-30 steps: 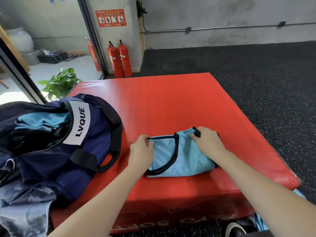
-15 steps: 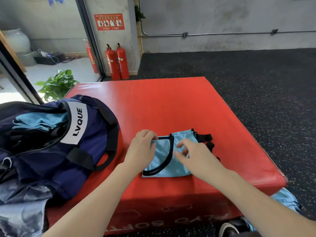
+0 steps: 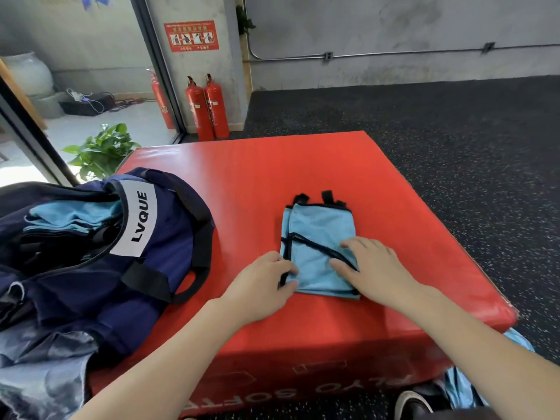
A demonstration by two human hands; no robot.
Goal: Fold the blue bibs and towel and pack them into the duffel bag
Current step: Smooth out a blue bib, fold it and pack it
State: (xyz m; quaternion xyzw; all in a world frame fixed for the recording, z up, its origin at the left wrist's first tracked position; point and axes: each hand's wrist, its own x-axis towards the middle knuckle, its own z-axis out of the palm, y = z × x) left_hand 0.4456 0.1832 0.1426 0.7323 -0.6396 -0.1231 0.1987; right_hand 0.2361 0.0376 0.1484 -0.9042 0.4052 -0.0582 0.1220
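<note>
A light blue bib [image 3: 318, 234] with black trim lies folded into a narrow rectangle on the red soft box [image 3: 272, 177]. My left hand [image 3: 260, 286] pinches the bib's near left corner by its black edge. My right hand [image 3: 372, 268] rests flat on the bib's near right part, fingers spread and pointing left. The navy duffel bag [image 3: 100, 256] marked LVQUE sits open at the left of the box, with folded light blue cloth [image 3: 69, 216] inside its mouth.
More light blue cloth [image 3: 472, 380] hangs below the box's near right corner, next to a dark shoe [image 3: 412, 404]. Grey shiny fabric [image 3: 39, 377] lies at the lower left. Two red fire extinguishers [image 3: 207, 107] and a potted plant [image 3: 100, 153] stand beyond the box.
The bib has been folded over from a wide shape into a narrower, upright rectangle. My right hand moved from its far right corner onto its near right part; my left hand shifted to the near left corner.
</note>
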